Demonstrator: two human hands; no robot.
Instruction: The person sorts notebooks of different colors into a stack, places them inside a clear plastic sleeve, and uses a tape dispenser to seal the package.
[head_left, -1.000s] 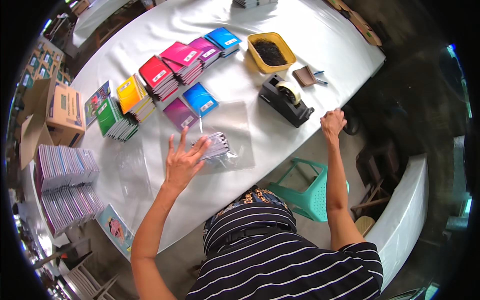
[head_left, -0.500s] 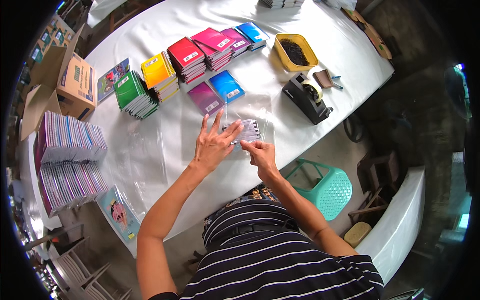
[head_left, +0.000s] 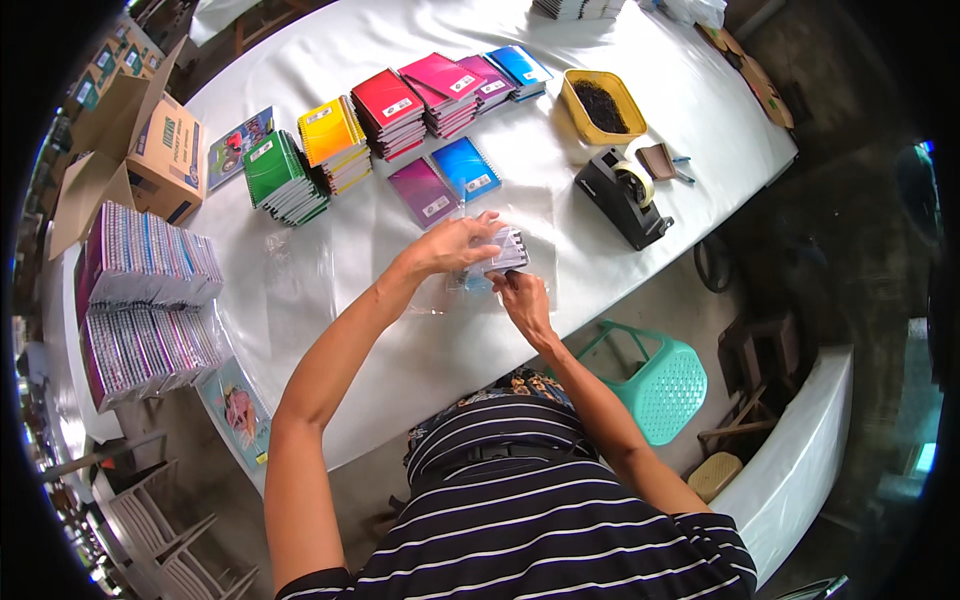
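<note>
A small bundle with pale sides and black binding loops [head_left: 510, 248], seemingly wire-bound notebooks, stands in clear plastic on the white-covered table. My left hand [head_left: 460, 243] curls its fingers and thumb around the bundle's left side. Just nearer to me, my right hand [head_left: 524, 300] pinches at the bundle's near edge, where the plastic is; its fingertips are partly hidden. A clear plastic sheet [head_left: 430, 295] spreads under both hands. Beyond them lie a purple notebook [head_left: 422, 190] and a blue notebook [head_left: 466, 168], side by side.
Stacks of green [head_left: 275, 175], yellow [head_left: 328, 132] and red notebooks [head_left: 386, 100] line the far side, with pink, purple and blue ones. A tape dispenser [head_left: 612, 200] and yellow tub [head_left: 628, 100] are right. Packed notebooks [head_left: 155, 260] and a carton [head_left: 168, 150] stand left; a green stool [head_left: 668, 390] is near right.
My left hand has gone from spread fingers over the bundle to curling around its left side. The bundle appears tipped up more. My right hand has shifted slightly right, still pinching.
</note>
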